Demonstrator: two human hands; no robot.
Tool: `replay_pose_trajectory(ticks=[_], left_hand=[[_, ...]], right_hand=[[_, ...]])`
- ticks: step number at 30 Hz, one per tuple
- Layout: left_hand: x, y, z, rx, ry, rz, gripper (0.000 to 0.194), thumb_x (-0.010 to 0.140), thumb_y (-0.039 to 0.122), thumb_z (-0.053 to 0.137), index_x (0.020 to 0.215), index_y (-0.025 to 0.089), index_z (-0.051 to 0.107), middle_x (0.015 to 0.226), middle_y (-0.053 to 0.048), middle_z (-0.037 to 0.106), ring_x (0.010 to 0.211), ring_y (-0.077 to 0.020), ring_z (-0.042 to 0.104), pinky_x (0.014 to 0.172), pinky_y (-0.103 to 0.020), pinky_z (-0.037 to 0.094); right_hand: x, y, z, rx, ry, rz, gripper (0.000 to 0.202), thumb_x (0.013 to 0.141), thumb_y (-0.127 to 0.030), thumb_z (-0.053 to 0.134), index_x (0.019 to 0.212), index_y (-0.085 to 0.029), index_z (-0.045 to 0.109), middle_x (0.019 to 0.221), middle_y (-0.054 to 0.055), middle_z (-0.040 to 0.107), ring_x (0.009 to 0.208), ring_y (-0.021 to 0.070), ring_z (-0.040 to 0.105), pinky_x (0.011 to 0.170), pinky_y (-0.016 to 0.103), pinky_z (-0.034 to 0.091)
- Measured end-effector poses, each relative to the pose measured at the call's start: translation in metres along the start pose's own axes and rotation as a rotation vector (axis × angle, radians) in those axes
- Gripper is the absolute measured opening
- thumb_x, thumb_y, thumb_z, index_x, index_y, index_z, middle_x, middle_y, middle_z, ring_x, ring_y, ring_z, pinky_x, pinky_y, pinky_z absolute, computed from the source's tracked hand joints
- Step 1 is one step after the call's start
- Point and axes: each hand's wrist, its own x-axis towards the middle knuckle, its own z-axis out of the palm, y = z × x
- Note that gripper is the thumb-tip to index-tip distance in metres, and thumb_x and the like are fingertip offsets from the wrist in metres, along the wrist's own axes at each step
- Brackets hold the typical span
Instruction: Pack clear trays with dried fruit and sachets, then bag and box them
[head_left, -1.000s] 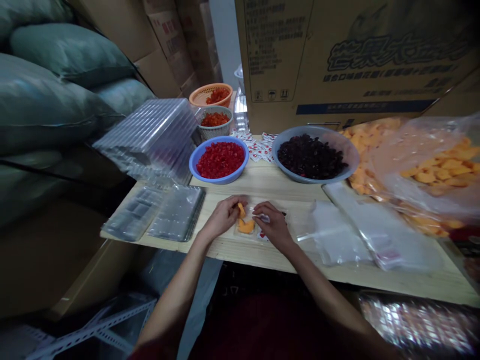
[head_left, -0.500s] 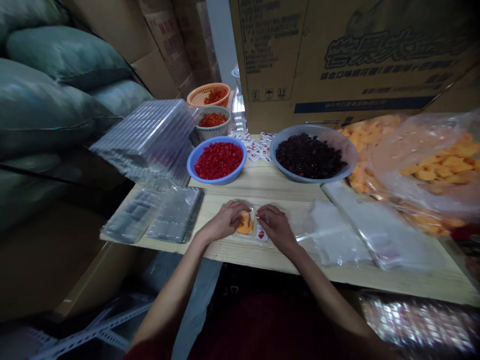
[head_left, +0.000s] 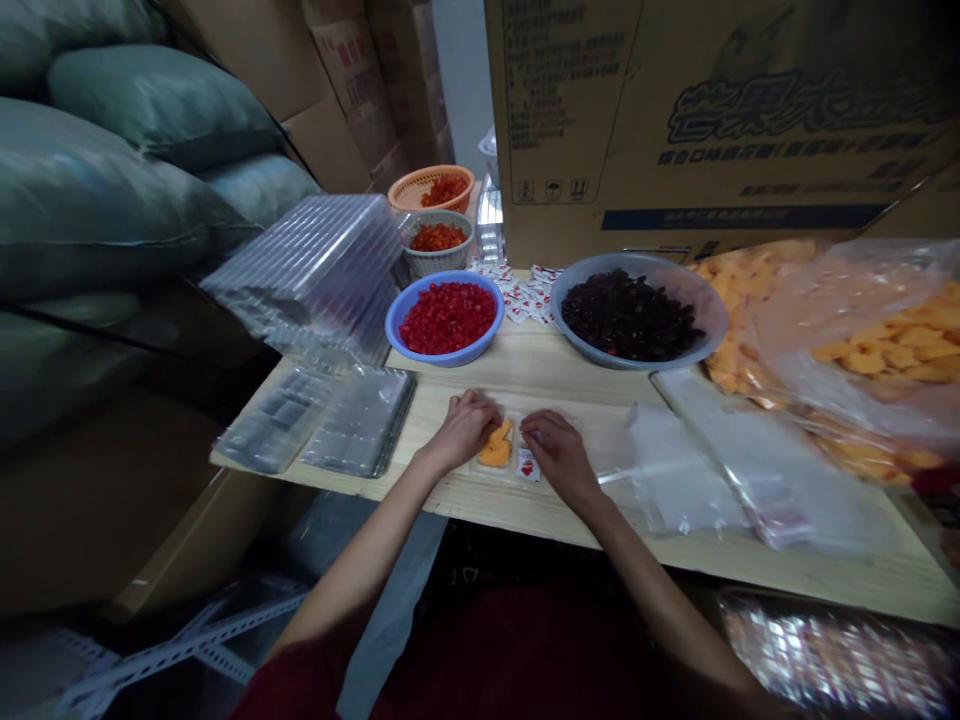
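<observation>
A shallow clear plastic tray (head_left: pixel 480 469) lies on the table in front of me. Orange dried fruit pieces (head_left: pixel 495 450) fill one of its compartments, and a small white sachet with a red print (head_left: pixel 527 465) lies just right of them. My left hand (head_left: pixel 466 428) is closed, its fingertips at the upper end of the orange fruit; they seem to pinch a piece. Over the tray's part above the sachet, my right hand (head_left: pixel 556 447) has its fingers bent together; whatever is between them is hidden.
Behind the tray stand a blue bowl of red diced fruit (head_left: pixel 448 318) and a bowl of dark dried fruit (head_left: pixel 631 315), with scattered sachets (head_left: pixel 529 297) between. Stacked clear trays (head_left: pixel 315 260) are left; plastic bags (head_left: pixel 682 470) and a large bag of orange fruit (head_left: pixel 885 330) are right.
The view has shifted slightly, so the table things sit a little further right. My left fingers have drawn up off the orange fruit, showing more of it; the right hand stays near the sachet.
</observation>
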Motion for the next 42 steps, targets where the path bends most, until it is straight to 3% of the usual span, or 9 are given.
replay_pose_trajectory(ticks=[5, 11, 14, 19, 21, 24, 30, 36, 42], left_hand=[[-0.008, 0.005, 0.015, 0.072, 0.148, -0.087, 0.020, 0.095, 0.021, 0.049, 0.093, 0.018, 0.069, 0.099, -0.011, 0.065, 0.100, -0.0267, 0.049, 0.086, -0.042, 0.037], [-0.039, 0.021, 0.026, -0.019, 0.191, -0.047, 0.040, 0.091, 0.011, 0.048, 0.128, 0.021, 0.062, 0.127, -0.013, 0.063, 0.116, -0.0268, 0.053, 0.094, -0.043, 0.041], [-0.063, 0.018, 0.008, -0.083, 0.350, -0.063, 0.039, 0.094, 0.014, 0.047, 0.129, 0.023, 0.060, 0.133, -0.012, 0.062, 0.121, -0.0251, 0.054, 0.098, -0.042, 0.043], [-0.115, -0.033, -0.058, -0.024, 0.697, -0.495, 0.023, 0.096, 0.031, 0.050, 0.106, 0.019, 0.068, 0.087, -0.005, 0.072, 0.084, -0.0204, 0.065, 0.086, -0.035, 0.047], [-0.131, -0.054, -0.075, 0.014, 0.677, -0.581, 0.025, 0.093, 0.031, 0.052, 0.109, 0.017, 0.067, 0.091, -0.007, 0.071, 0.087, -0.0213, 0.065, 0.083, -0.034, 0.047], [-0.134, -0.072, -0.078, -0.038, 0.479, -0.602, 0.023, 0.088, 0.033, 0.058, 0.101, 0.017, 0.068, 0.087, -0.006, 0.070, 0.080, -0.0200, 0.064, 0.075, -0.030, 0.045], [-0.108, -0.081, -0.054, -0.090, 0.355, -0.710, 0.022, 0.085, 0.036, 0.060, 0.085, 0.017, 0.070, 0.077, -0.003, 0.069, 0.073, -0.0184, 0.061, 0.066, -0.028, 0.040], [-0.107, -0.090, -0.055, -0.094, 0.332, -0.722, 0.031, 0.089, 0.038, 0.053, 0.083, 0.015, 0.073, 0.072, -0.003, 0.069, 0.069, -0.0176, 0.061, 0.064, -0.026, 0.041], [-0.100, -0.076, -0.056, 0.032, 0.286, -0.782, 0.028, 0.090, 0.030, 0.050, 0.088, 0.016, 0.074, 0.083, -0.009, 0.073, 0.081, -0.0215, 0.067, 0.073, -0.029, 0.044]], right_hand=[[0.003, -0.001, 0.020, -0.177, -0.177, -0.134, 0.020, 0.091, -0.013, 0.054, 0.096, -0.023, 0.070, 0.106, 0.009, 0.069, 0.103, 0.0260, 0.061, 0.093, 0.047, 0.050], [0.003, 0.000, 0.028, -0.406, -0.231, -0.216, 0.024, 0.092, -0.008, 0.053, 0.102, -0.022, 0.070, 0.111, 0.011, 0.070, 0.108, 0.0265, 0.061, 0.105, 0.054, 0.041], [0.002, -0.002, 0.019, -0.392, -0.113, -0.229, 0.025, 0.095, -0.011, 0.049, 0.106, -0.023, 0.068, 0.115, 0.009, 0.070, 0.111, 0.0235, 0.062, 0.111, 0.055, 0.035], [-0.013, 0.003, -0.004, -0.366, -0.056, -0.225, 0.015, 0.098, -0.019, 0.051, 0.095, -0.021, 0.066, 0.088, 0.003, 0.072, 0.085, 0.0179, 0.067, 0.112, 0.051, 0.038], [-0.023, 0.007, -0.007, -0.395, -0.077, -0.253, 0.023, 0.098, -0.016, 0.046, 0.111, -0.020, 0.065, 0.107, 0.009, 0.072, 0.102, 0.0223, 0.067, 0.109, 0.053, 0.040], [-0.038, 0.007, -0.002, -0.423, -0.058, -0.315, 0.035, 0.097, -0.013, 0.045, 0.128, -0.020, 0.059, 0.132, 0.015, 0.062, 0.127, 0.0292, 0.055, 0.105, 0.056, 0.043], [-0.055, 0.005, 0.011, -0.411, -0.001, -0.357, 0.033, 0.095, -0.011, 0.052, 0.125, -0.023, 0.060, 0.134, 0.013, 0.061, 0.129, 0.0291, 0.054, 0.107, 0.058, 0.042], [-0.073, 0.014, -0.003, -0.381, 0.004, -0.294, 0.034, 0.095, -0.013, 0.054, 0.125, -0.025, 0.063, 0.140, 0.011, 0.057, 0.137, 0.0311, 0.047, 0.110, 0.062, 0.040], [-0.080, 0.007, -0.014, -0.317, 0.012, -0.235, 0.034, 0.096, -0.017, 0.054, 0.128, -0.026, 0.063, 0.139, 0.009, 0.058, 0.138, 0.0306, 0.046, 0.112, 0.061, 0.039]])
